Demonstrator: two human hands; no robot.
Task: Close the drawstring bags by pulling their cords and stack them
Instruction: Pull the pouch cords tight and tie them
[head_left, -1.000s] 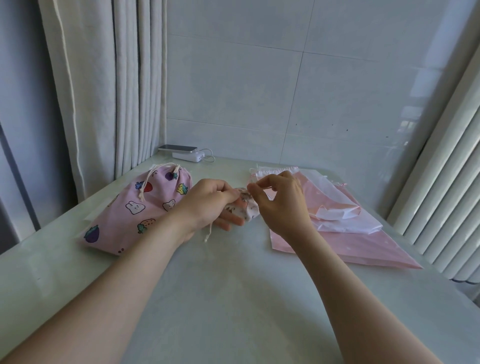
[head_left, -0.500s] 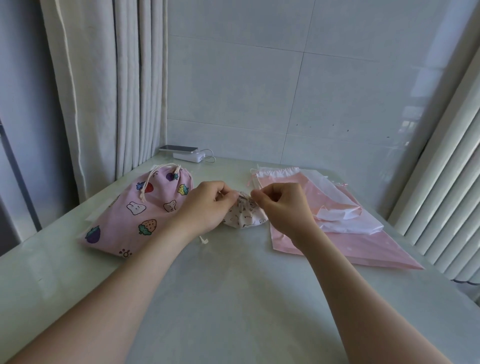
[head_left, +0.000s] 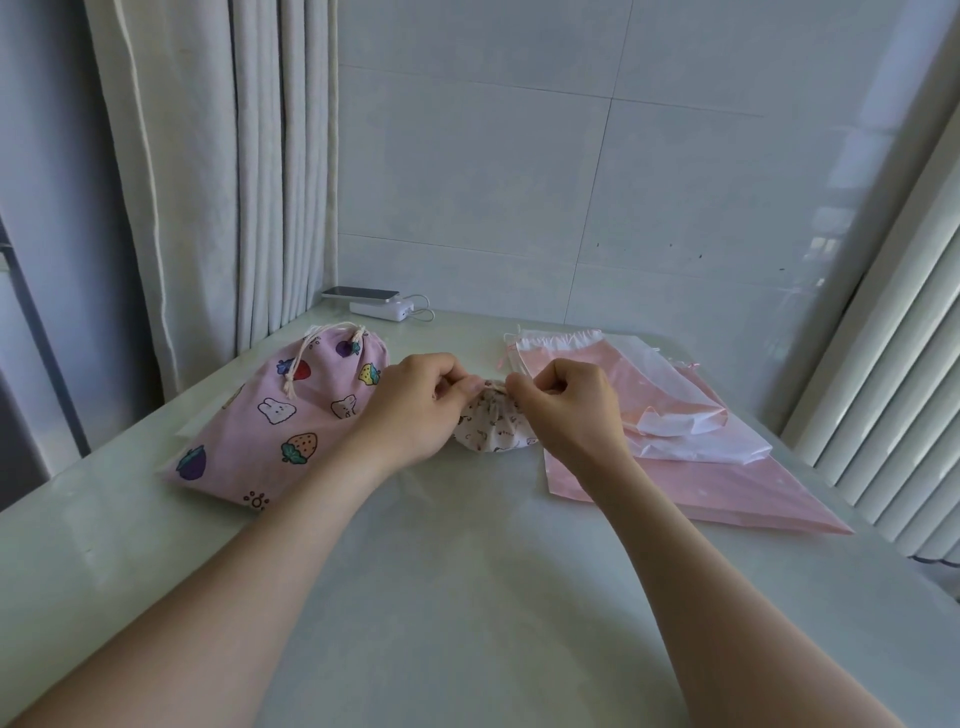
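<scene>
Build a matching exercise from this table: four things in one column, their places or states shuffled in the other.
Things:
1 fruit-print bag
2 small white pouch
3 pink plastic bag
4 phone

Places or states:
A far edge, by the curtain
B flat, on the right
C mouth pinched by left hand and right hand
D cinched, on the left

Pairs: 1-D, 2-C, 3-B, 4-A

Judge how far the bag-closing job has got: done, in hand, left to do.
Done: the fruit-print bag lies cinched on the left. In hand: the left hand and right hand pinch the gathered mouth of the small white bag. Left: the pink bag on the right looks unclosed; stacking remains.
</scene>
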